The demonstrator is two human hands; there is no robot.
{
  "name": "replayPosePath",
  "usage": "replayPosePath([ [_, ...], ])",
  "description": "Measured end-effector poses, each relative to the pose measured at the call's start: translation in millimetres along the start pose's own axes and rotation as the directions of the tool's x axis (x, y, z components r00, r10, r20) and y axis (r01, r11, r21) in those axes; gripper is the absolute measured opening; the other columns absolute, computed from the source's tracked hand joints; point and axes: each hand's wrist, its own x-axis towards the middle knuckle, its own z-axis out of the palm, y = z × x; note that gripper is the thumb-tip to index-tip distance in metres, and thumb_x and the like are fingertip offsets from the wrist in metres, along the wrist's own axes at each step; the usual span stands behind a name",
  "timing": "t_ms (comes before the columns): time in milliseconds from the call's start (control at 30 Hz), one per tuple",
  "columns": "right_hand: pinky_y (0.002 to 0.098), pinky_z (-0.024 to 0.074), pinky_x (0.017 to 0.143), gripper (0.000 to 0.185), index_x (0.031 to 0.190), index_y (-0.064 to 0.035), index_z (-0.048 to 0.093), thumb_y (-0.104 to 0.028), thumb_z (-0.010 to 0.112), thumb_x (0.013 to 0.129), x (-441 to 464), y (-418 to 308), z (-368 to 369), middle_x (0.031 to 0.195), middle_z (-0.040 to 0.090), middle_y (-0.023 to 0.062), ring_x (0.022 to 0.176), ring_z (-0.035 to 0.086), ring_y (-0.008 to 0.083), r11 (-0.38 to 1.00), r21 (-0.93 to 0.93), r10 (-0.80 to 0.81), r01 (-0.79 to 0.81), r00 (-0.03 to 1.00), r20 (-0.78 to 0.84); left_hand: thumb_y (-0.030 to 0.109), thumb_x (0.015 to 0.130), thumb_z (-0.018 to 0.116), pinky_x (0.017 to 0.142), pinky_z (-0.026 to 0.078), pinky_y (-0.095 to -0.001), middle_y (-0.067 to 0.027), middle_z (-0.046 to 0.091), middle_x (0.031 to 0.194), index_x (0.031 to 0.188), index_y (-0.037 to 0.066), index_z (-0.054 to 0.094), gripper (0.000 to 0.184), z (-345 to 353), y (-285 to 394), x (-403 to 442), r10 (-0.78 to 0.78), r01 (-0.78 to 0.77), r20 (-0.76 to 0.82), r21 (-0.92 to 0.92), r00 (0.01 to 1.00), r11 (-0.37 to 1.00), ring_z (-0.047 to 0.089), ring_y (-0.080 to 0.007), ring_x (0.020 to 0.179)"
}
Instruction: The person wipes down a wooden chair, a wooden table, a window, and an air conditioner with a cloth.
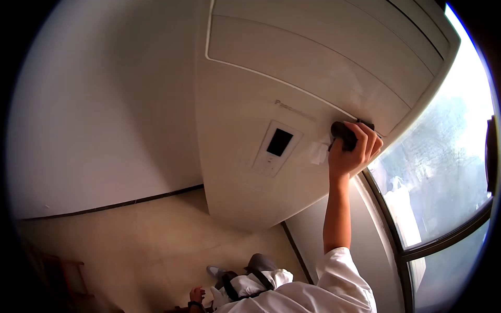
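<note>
My right hand (360,146) is raised and closed around a dark, rounded object (343,136) whose kind I cannot make out. It presses the object against the front of a tall, pale floor-standing air conditioner (235,125), just below the panel seam near its right edge. To the left of this hand is the unit's control panel (277,147) with a black display. A pale patch (319,153) shows beside the object. My left hand (197,295) hangs low by my body, small in view, with a dark band at the wrist. Its fingers look loosely apart, with nothing visible in them.
A large window (433,172) with a dark frame stands close on the right. On the left is a plain wall (104,115), meeting the tiled floor (151,235) at a dark skirting strip. A reddish wooden piece of furniture (65,274) is at the lower left.
</note>
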Motion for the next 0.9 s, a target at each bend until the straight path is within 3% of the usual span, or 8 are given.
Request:
replayPosePath([
  [300,0.0391,0.0390,0.079,0.025,0.083,-0.0150,0.066,-0.005,0.062,0.061,-7.8,-120.2,95.4,0.088,0.063,0.0031,0.086,0.055,0.0262,0.957,0.169,-0.258,0.236,0.958,0.124,0.032,0.089,0.055,0.065,0.050,-0.0385,-0.0112,0.064,0.087,0.103,0.008,0.062,0.028,-64.2,10.4,-75.9,-0.056,0.007,-0.214,-0.220,0.975,0.976,0.061,-0.0227,0.077],
  [367,0.0408,0.0432,0.078,0.023,0.088,-0.0108,0.066,-0.004,0.060,0.067,-9.3,-151.4,127.2,0.089,0.065,0.0064,0.084,0.058,0.0278,0.918,0.273,-0.325,0.287,0.940,0.106,0.034,0.086,0.054,0.073,0.051,-0.0410,-0.0141,0.066,0.096,0.105,0.010,0.062,0.031,-63.6,-35.9,-64.3,0.455,-0.315,-0.179,0.507,0.872,0.803,0.064,-0.0316,0.087],
  [500,0.0368,0.0483,0.069,0.018,0.096,-0.0036,0.064,-0.006,0.055,0.081,-57.4,-228.0,192.1,0.084,0.065,0.0098,0.073,0.061,0.0218,0.764,0.637,-0.081,-0.107,0.963,0.259,0.034,0.083,0.052,0.085,0.047,-0.0400,-0.0152,0.064,0.106,0.104,0.010,0.062,0.034,-70.4,-30.8,-58.3,0.108,-0.075,-0.052,0.432,0.993,0.899,0.059,-0.0335,0.100],
  [633,0.0295,0.0466,0.067,0.024,0.106,0.0012,0.059,-0.014,0.049,0.090,-171.0,-374.6,273.8,0.078,0.060,0.0068,0.068,0.054,0.0139,0.476,0.550,-0.177,-0.686,0.538,0.824,0.033,0.084,0.051,0.086,0.047,-0.0397,-0.0151,0.064,0.106,0.103,0.010,0.062,0.033,-112.4,9.2,-59.1,0.092,-0.056,-0.128,0.259,0.987,0.964,0.059,-0.0336,0.101],
  [733,0.0332,0.0458,0.070,0.035,0.105,-0.0021,0.059,-0.033,0.045,0.094,-383.6,-494.8,315.0,0.082,0.058,0.0073,0.074,0.053,0.0181,0.472,-0.005,-0.273,-0.882,-0.151,0.950,0.033,0.084,0.050,0.087,0.047,-0.0395,-0.0151,0.064,0.106,0.102,0.010,0.063,0.032,-125.0,41.9,-74.0,0.077,-0.030,-0.284,0.166,0.956,0.986,0.058,-0.0337,0.101],
  [767,0.0336,0.0467,0.064,0.041,0.104,-0.0009,0.059,-0.038,0.042,0.095,-529.1,-508.1,332.1,0.083,0.058,0.0087,0.069,0.054,0.0192,0.373,0.257,-0.528,-0.891,0.024,0.849,0.033,0.084,0.049,0.087,0.047,-0.0394,-0.0150,0.064,0.106,0.102,0.010,0.063,0.032,-133.7,58.9,-76.7,0.084,-0.033,-0.355,0.148,0.931,0.988,0.058,-0.0337,0.101],
  [833,0.0331,0.0487,0.048,0.036,0.103,-0.0074,0.052,-0.041,0.042,0.096,-514.6,-626.7,240.9,0.069,0.059,0.0096,0.052,0.058,0.0213,0.525,-0.518,-0.520,-0.675,-0.737,0.433,0.032,0.085,0.050,0.087,0.047,-0.0384,-0.0146,0.064,0.105,0.101,0.009,0.063,0.030,-161.0,89.9,-78.4,0.105,-0.051,-0.519,0.116,0.848,0.992,0.059,-0.0324,0.100],
  [900,0.0371,0.0526,0.050,0.035,0.102,-0.0089,0.049,-0.043,0.044,0.094,-537.7,-703.0,141.6,0.071,0.063,0.0150,0.056,0.062,0.0235,0.417,-0.304,-0.901,-0.857,-0.433,-0.014,0.028,0.088,0.052,0.084,0.049,-0.0357,-0.0136,0.066,0.103,0.100,0.009,0.064,0.026,-182.3,115.7,-77.5,0.167,-0.118,-0.705,0.118,0.689,0.986,0.062,-0.0284,0.096],
])
